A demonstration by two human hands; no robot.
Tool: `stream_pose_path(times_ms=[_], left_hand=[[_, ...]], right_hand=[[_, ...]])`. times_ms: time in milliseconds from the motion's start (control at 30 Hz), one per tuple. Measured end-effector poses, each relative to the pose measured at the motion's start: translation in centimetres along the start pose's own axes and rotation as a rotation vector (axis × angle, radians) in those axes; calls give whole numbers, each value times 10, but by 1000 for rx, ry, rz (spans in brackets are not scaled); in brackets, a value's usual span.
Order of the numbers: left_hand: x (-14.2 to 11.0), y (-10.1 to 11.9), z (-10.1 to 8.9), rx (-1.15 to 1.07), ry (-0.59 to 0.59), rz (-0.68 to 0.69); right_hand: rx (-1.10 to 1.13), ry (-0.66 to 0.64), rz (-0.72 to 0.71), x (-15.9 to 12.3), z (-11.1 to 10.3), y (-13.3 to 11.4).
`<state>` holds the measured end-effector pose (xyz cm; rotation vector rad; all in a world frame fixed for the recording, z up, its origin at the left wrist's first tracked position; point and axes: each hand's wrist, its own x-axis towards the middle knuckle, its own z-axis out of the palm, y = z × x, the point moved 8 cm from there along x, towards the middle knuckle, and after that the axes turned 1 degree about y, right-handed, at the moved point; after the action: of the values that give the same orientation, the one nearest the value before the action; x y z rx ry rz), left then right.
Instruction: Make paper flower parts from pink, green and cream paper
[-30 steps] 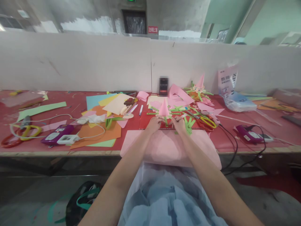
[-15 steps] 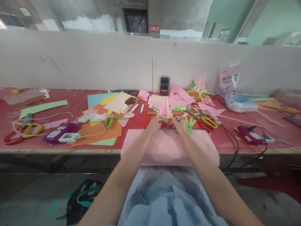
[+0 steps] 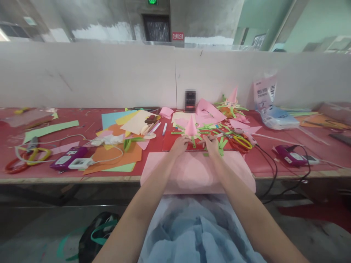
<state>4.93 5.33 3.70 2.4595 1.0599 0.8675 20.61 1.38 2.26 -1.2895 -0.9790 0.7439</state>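
A paper figure with a pink cone (image 3: 191, 126) on top and green strips round it stands on a red board (image 3: 171, 143). My left hand (image 3: 180, 145) is closed at the figure's lower left edge, thumb and fingers pinched there. My right hand (image 3: 211, 144) grips a slim white pen (image 3: 218, 135), which slants up to the right. The pen's lower end is hidden by the fingers. One green strip (image 3: 193, 142) points toward me between the hands. Loose green strips (image 3: 221, 145) lie beside my right hand.
Scissors with yellow and red handles (image 3: 241, 143) lie to the right, near a glue gun (image 3: 251, 138). A similar finished-looking figure (image 3: 231, 102) stands behind. Coloured paper sheets (image 3: 117, 155), a capped marker (image 3: 164, 129) and a purple power box (image 3: 68, 159) with cables are on the left.
My right hand has shifted slightly and the pen has tipped a little. The front green strip now lies straighter between my hands. The view has tilted slightly upward.
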Motion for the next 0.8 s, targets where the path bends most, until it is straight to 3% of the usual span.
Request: stream_pose_path(times_ms=[200,300,433,533,667,800], left_hand=[[1,2,-2,-28,10,7],[0,3,-11,-71,111,-11],[2,-3,-37,-61,359,-134],[19,-9,-54,-33,462,-231],[52,-8,-76,-13,548,-310],[77,7,-83,48,474,-240]], right_hand=[[-92,-75,-20,-1,6,1],[-51,44,-43,-1,-4,-4],[-31,282,-70,-1,-25,-5],[16,390,-101,0,-33,-1],[-20,364,-155,1,-28,-2],[-81,357,-167,-2,-25,-6]])
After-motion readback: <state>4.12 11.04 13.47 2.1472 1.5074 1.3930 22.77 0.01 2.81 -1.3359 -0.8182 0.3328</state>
